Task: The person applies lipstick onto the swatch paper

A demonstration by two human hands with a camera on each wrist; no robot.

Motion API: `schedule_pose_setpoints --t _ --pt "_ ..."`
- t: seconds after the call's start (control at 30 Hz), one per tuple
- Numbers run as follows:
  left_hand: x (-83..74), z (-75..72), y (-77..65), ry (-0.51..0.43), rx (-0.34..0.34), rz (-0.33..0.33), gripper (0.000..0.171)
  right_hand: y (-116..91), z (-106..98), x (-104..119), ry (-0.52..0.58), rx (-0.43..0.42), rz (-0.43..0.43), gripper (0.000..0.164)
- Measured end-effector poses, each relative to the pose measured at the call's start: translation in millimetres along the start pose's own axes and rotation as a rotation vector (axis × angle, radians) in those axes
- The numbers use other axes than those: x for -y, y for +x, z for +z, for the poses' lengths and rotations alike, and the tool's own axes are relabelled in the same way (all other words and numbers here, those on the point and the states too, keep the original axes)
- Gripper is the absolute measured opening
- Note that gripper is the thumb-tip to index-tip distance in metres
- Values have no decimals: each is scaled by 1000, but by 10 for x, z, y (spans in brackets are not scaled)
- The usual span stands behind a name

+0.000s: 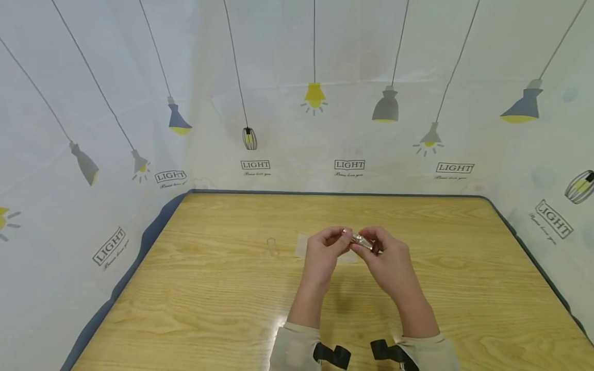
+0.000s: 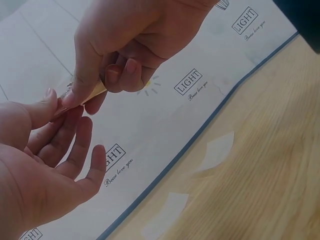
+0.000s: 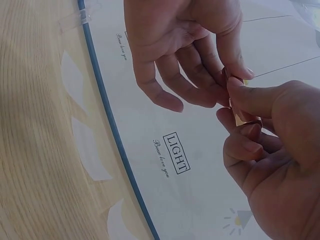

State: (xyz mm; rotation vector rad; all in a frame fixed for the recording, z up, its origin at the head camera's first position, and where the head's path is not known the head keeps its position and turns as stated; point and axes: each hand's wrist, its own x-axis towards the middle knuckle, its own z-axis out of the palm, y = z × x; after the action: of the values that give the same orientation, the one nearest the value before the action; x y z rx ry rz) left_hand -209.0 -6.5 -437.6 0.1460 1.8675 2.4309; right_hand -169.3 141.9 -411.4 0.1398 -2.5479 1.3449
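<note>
Both hands meet over the table around a small, slim, shiny gold-coloured piece (image 1: 363, 241), narrow and largely covered by fingers. My left hand (image 1: 322, 252) pinches one end of it between thumb and forefinger. In the left wrist view, the other fingers of the left hand (image 2: 45, 165) spread loosely below. My right hand (image 1: 390, 263) grips the other end, thumb on top and fingers curled beneath. A golden side of the piece (image 3: 241, 119) shows between the right hand's fingers (image 3: 250, 145) in the right wrist view. I cannot tell what kind of object it is.
White paper-like pieces (image 2: 217, 151) lie on the wood-grain table (image 1: 209, 288), partly behind the hands in the head view. A faint clear strip (image 1: 272, 246) is left of them. A pale lamp-printed sheet (image 1: 287, 118) rises around the table's back and sides.
</note>
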Motion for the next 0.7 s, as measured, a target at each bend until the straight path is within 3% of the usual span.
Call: schedule_pose_setpoints --t 0.2,0.47,0.7 --pt "-15 4 -4 -17 9 -4 28 1 0 9 -3 6 6 23" --pt "-16 6 -7 -179 83 -59 23 -2 15 -6 2 -9 -11 24" --pt "6 37 -10 -242 48 -89 8 -10 11 -2 59 -76 -30 25"
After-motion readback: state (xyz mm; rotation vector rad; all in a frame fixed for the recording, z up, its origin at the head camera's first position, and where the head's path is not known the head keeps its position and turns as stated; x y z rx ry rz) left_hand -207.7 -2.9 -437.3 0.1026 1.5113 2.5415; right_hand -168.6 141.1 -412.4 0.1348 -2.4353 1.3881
